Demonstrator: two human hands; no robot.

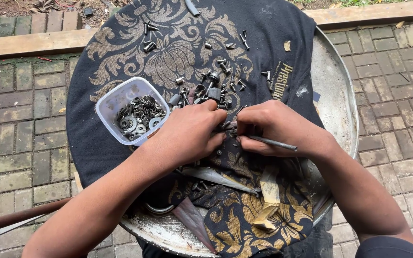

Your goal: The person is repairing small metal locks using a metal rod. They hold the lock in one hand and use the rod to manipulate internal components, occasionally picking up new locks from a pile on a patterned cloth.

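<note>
My left hand (pixel 190 131) and my right hand (pixel 276 126) meet over a black cloth with gold flower print (pixel 120 52), spread on a round metal tray (pixel 333 95). My right hand grips a thin dark metal rod (pixel 273 142) that sticks out to the right. My left hand's fingers curl on small metal parts (pixel 223 126) between the two hands; what exactly it holds is hidden. Loose bolts and nuts (pixel 211 83) lie scattered on the cloth just beyond my hands.
A clear plastic tub (pixel 115 98) with washers and rings (pixel 139 117) stands left of my left hand. A flat metal blade (pixel 216 177) and torn paper pieces (pixel 268 196) lie near me. Brick paving (pixel 20 124) surrounds the tray; a long rod (pixel 10 217) lies at lower left.
</note>
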